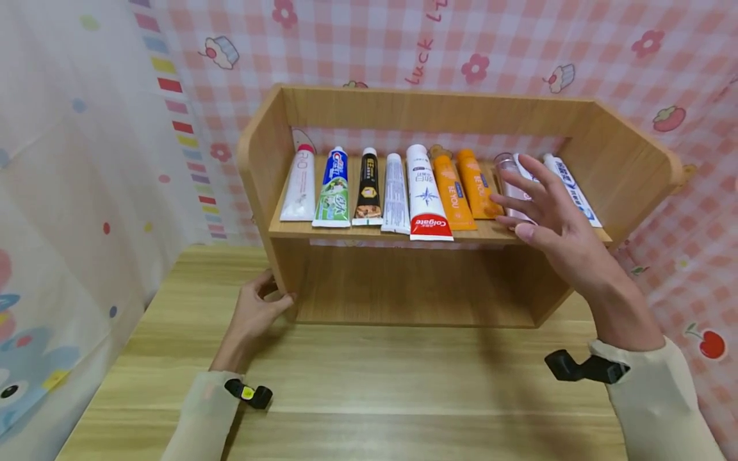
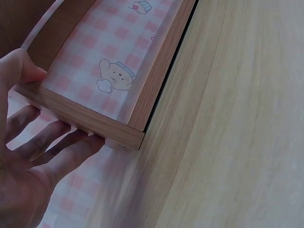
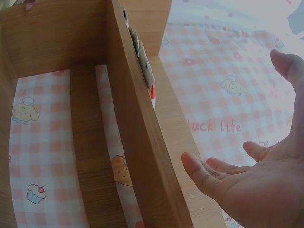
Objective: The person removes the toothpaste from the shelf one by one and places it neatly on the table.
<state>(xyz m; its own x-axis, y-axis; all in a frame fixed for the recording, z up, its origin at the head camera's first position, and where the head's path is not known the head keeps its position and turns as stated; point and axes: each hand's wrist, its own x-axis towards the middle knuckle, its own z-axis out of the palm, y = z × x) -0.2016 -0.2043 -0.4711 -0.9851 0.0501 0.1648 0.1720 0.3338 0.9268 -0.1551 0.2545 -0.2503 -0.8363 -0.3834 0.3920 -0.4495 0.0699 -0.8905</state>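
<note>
A small two-tier wooden shelf (image 1: 415,282) stands on the table, a row of squeeze tubes lying on its upper board. My left hand (image 1: 258,307) holds the lower left side panel, thumb on the inner face and fingers along the outside, as the left wrist view shows. In front of the upper board's right end is my right hand (image 1: 553,211), fingers spread and nothing in its grasp. Its fingers partly cover a clear pinkish tube (image 1: 506,168). Nearby lie a white-and-blue tube (image 1: 573,189) on the right and an orange tube (image 1: 475,186) on the left.
Leftward along the board are another orange tube (image 1: 452,198), a white-and-red Colgate toothpaste (image 1: 426,192), a slim white tube (image 1: 395,192), a black tube (image 1: 368,186), a blue-green toothpaste (image 1: 334,189) and a white-pink tube (image 1: 300,186). Patterned cloth (image 1: 369,38) hangs behind the shelf.
</note>
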